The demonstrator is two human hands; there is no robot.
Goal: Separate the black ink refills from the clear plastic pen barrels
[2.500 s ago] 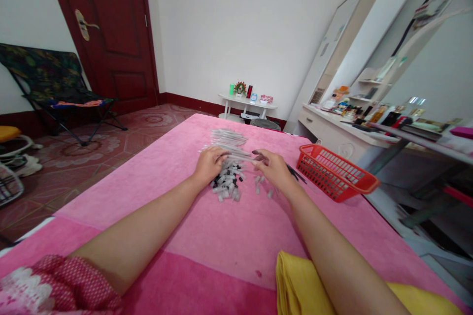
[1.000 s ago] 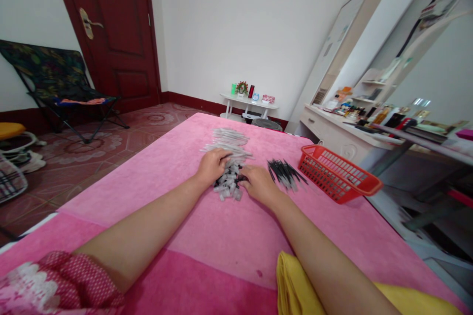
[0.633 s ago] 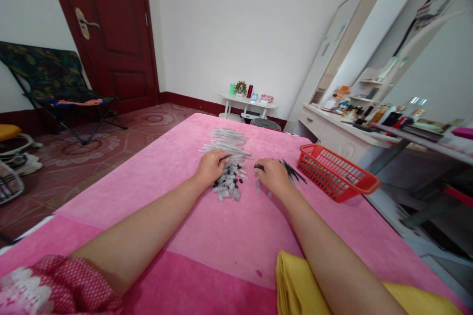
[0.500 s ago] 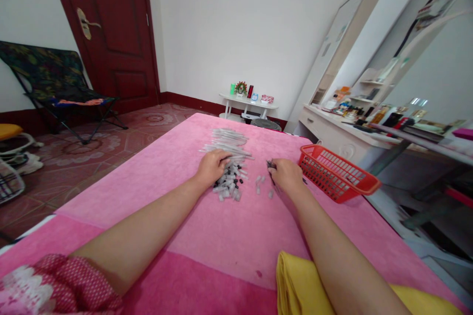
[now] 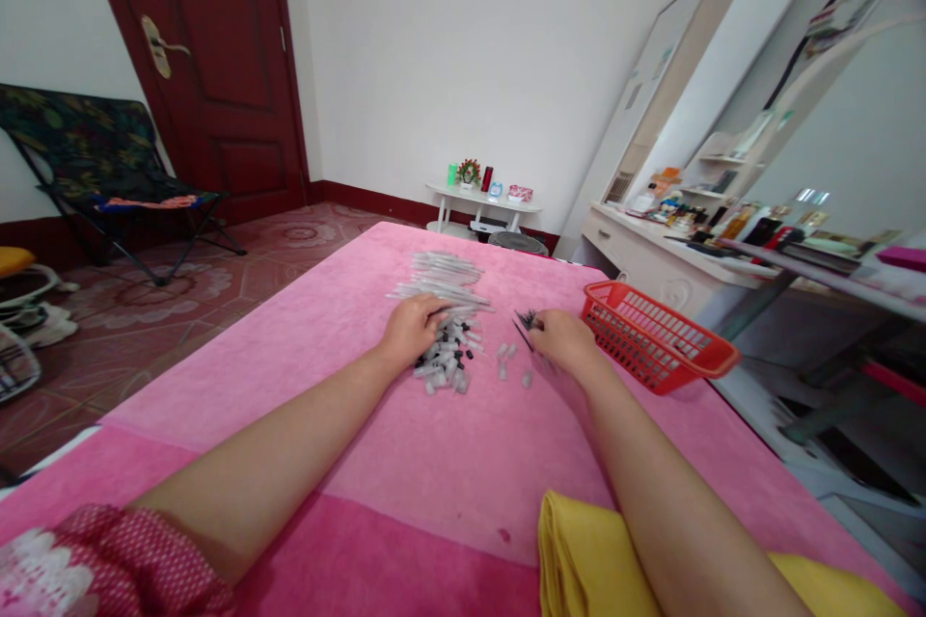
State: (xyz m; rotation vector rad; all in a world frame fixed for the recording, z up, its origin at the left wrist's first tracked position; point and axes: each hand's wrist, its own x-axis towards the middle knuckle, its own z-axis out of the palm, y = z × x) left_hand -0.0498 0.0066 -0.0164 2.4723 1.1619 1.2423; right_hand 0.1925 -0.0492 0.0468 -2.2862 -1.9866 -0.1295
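Left hand: palm down on the cover, fingers curled inward at the near edge of the tubes and the upper left of the caps; whether it grips anything cannot be told.
Right hand: set down over the sticks, fingertips drawn close together; whether they pinch any stick cannot be told.
Sleeve: deep pink with pale dots and white lace, gathered on the left arm.
Folded yellow cloth: at the near edge, partly behind the right forearm.
Soft pink cloth cover: spread under both hands, with a darker pink band nearest the body.
Small translucent caps: heaped between the hands, closer to the left, with short black pieces mixed in.
Loose translucent caps: a few apart from the heap, just left of the right hand.
Thin black sticks: poking out past the right fingertips, the others hidden by that hand.
Red plastic lattice basket: right of the right hand.
Slim clear tubes: laid crosswise in a stack beyond the caps.
Camouflage folding chair: on the floor at left.
Low white table: against the far wall.
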